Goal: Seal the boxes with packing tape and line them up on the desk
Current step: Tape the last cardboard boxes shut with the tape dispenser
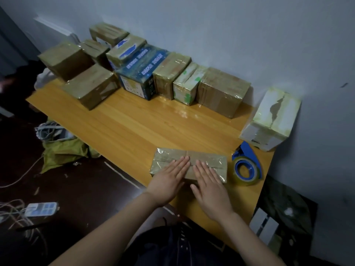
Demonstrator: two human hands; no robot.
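A flat brown box (207,157) wrapped in shiny tape lies near the front edge of the wooden desk (134,127). My left hand (171,179) and my right hand (209,183) lie side by side on its top, fingers straight, pressing down. A blue tape dispenser (247,167) with a clear roll sits just right of the box. Along the wall stands a row of several taped boxes, among them a dark blue printed box (142,73) and a brown box (222,91). A white box (272,120) stands at the desk's right edge.
More brown boxes (65,58) are stacked at the far left end of the desk. On the dark floor to the left lie a green bag (63,152), cables and a power strip (41,208). A dark bag (284,212) sits right of the desk.
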